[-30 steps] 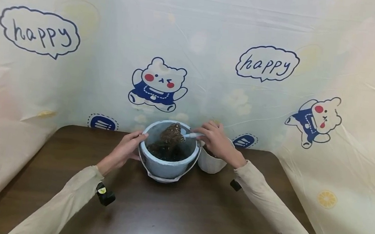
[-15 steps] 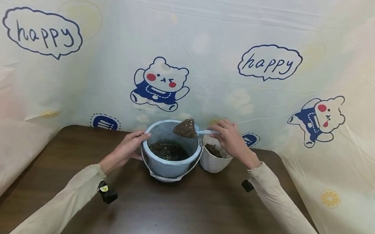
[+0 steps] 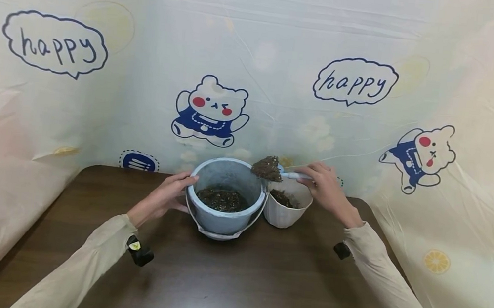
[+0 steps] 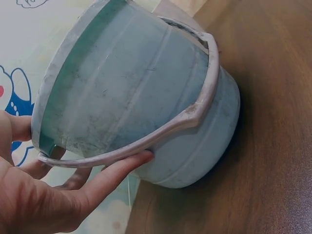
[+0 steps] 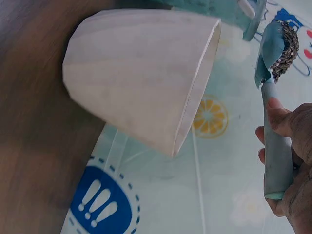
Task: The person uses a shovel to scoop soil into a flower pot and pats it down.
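Observation:
A light blue bucket stands on the table with dark soil in its bottom. My left hand holds its left side, thumb on the rim and fingers spread along the wall below; the pale bail handle hangs down at the front. In my right hand is the handle of a small blue trowel, heaped with soil. The trowel's blade is held between the bucket's right rim and the white pot, above both. Some soil lies inside that pot.
A brown wooden table carries the bucket and pot, which stand side by side near its back edge. Right behind them hangs a printed cloth backdrop with bears and lettering, curving around both sides.
My right hand has lifted the loaded trowel out of the bucket and carried it right, toward the white pot. The left hand stays on the bucket.

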### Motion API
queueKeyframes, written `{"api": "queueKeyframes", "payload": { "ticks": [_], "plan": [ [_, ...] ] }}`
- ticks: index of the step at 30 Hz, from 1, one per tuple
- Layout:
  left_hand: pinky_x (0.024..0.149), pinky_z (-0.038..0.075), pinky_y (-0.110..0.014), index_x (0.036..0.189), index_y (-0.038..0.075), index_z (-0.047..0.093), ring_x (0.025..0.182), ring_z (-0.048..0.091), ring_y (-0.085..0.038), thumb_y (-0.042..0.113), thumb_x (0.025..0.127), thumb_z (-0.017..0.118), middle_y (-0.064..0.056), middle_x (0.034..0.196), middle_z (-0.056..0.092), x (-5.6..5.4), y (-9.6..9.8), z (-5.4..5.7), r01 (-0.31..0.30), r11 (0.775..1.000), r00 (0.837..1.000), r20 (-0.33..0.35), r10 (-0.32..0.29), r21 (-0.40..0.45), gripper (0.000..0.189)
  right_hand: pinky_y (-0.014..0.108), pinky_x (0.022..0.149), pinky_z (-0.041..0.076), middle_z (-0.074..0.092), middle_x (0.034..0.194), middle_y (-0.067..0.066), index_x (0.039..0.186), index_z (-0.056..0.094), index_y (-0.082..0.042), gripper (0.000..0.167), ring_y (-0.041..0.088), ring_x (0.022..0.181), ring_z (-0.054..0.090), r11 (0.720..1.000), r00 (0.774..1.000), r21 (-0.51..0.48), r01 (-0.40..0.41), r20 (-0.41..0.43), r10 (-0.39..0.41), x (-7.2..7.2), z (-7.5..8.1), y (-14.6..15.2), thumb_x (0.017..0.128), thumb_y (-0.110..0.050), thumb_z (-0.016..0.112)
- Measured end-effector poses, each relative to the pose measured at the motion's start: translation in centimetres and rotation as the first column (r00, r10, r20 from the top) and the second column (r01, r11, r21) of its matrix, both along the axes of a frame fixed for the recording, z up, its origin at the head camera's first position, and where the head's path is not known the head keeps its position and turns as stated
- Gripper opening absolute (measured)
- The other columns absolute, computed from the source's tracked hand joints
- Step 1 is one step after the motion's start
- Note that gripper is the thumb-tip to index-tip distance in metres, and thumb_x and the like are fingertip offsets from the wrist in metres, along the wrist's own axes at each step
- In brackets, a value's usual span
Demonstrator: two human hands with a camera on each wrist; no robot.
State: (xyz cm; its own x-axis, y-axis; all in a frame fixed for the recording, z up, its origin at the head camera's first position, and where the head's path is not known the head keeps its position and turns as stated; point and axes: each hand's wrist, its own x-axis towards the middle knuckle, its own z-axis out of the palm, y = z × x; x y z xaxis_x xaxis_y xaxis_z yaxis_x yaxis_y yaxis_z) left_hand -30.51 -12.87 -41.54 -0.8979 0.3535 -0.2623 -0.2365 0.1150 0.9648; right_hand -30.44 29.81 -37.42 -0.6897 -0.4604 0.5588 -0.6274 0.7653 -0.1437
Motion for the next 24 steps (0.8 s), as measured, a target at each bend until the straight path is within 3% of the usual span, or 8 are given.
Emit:
{"api": "queueKeyframes", "payload": {
  "ticks": [7, 16, 24],
  "plan": [
    [0.099, 0.053, -0.066, 0.168, 0.009, 0.019, 0.154, 0.021, -0.053, 0.037, 0.112, 0.046, -0.026, 0.169, 0.021, 0.1, 0.2, 0.0, -0.018, 1.000, 1.000, -0.006, 0.018, -0.007, 0.068, 0.043, 0.076, 0.029, 0.070, 0.098, 0.013, 0.113, 0.077, -0.002, 0.023, 0.034, 0.094, 0.057, 1.000, 0.999, -0.027, 0.015, -0.039, -0.016, 0.6, -0.3, 2.3, 0.090, 0.002, 0.078],
    [0.107, 0.045, -0.068, 0.169, 0.022, 0.021, 0.146, 0.040, -0.051, 0.029, 0.110, 0.053, -0.027, 0.167, 0.026, -0.2, 0.7, 0.0, -0.086, 0.996, 0.993, -0.086, 0.083, -0.035, 0.067, 0.045, 0.074, 0.029, 0.069, 0.091, 0.013, 0.108, 0.077, 0.000, 0.024, 0.034, 0.087, 0.055, 0.998, 0.994, -0.007, 0.063, -0.092, -0.063, 1.6, -0.8, 4.8, 0.085, 0.006, 0.081],
    [0.110, 0.042, -0.069, 0.169, 0.022, 0.022, 0.150, 0.035, -0.047, 0.028, 0.111, 0.053, -0.023, 0.170, 0.023, -0.4, 0.2, 0.1, -0.056, 0.998, 0.993, -0.100, 0.054, -0.018, 0.066, 0.047, 0.069, 0.028, 0.067, 0.094, 0.013, 0.109, 0.079, -0.005, 0.027, 0.032, 0.085, 0.050, 0.987, 0.985, 0.097, 0.126, -0.132, -0.113, 1.7, -1.7, 4.9, 0.083, 0.001, 0.084]
  ]
}}
